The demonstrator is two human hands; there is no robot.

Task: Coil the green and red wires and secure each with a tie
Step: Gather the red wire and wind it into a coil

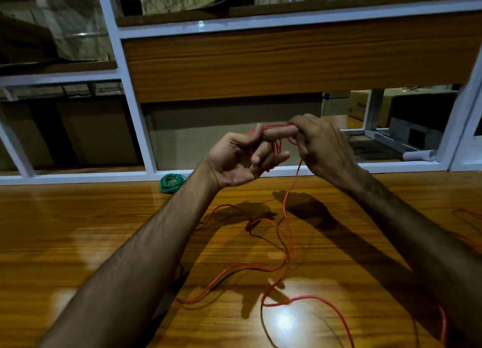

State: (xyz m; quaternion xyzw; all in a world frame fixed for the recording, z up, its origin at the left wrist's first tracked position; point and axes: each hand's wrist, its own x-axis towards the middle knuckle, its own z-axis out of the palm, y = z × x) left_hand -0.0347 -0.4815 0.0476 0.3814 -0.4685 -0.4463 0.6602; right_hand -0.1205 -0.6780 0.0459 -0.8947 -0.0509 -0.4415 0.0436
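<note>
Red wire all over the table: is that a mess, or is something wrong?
Nothing looks damaged. The red wire sprawls in loose loops because only part is wound round the left hand; the right hand feeds it. The green wire already sits coiled.

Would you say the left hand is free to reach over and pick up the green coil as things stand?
Probably not yet. The left hand has red wire looped around its fingers, so it is busy. The tabletop path to the green coil looks open otherwise.
</note>
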